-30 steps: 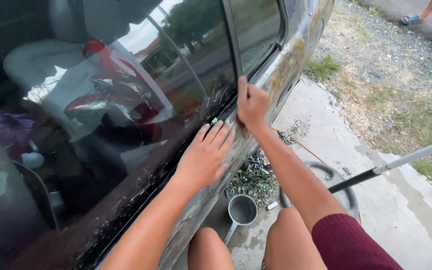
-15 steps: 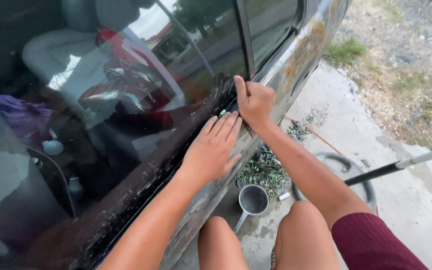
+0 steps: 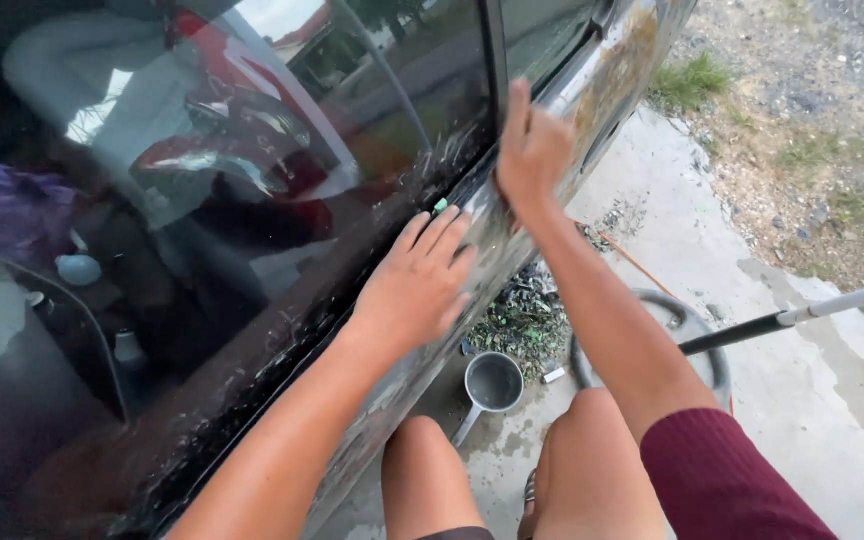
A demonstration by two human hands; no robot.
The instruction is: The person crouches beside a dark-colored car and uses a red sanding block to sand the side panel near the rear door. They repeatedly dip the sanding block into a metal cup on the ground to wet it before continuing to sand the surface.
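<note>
Here the dirty car door point(image 3: 552, 130) stands shut, window point(image 3: 252, 180) up. The left hand point(image 3: 417, 285) lies flat, fingers spread, on its sill. The right hand point(image 3: 532, 150) presses it, empty. A metal cup point(image 3: 492, 385) sits below on wet concrete point(image 3: 802, 400).

A small metal pot point(image 3: 493, 383) stands on wet concrete point(image 3: 812, 400) beside a dark debris pile point(image 3: 527, 318).

Our left hand point(image 3: 417, 285) flat, fingers together, our right hand point(image 3: 532, 150) just beyond it, index finger raised
</note>
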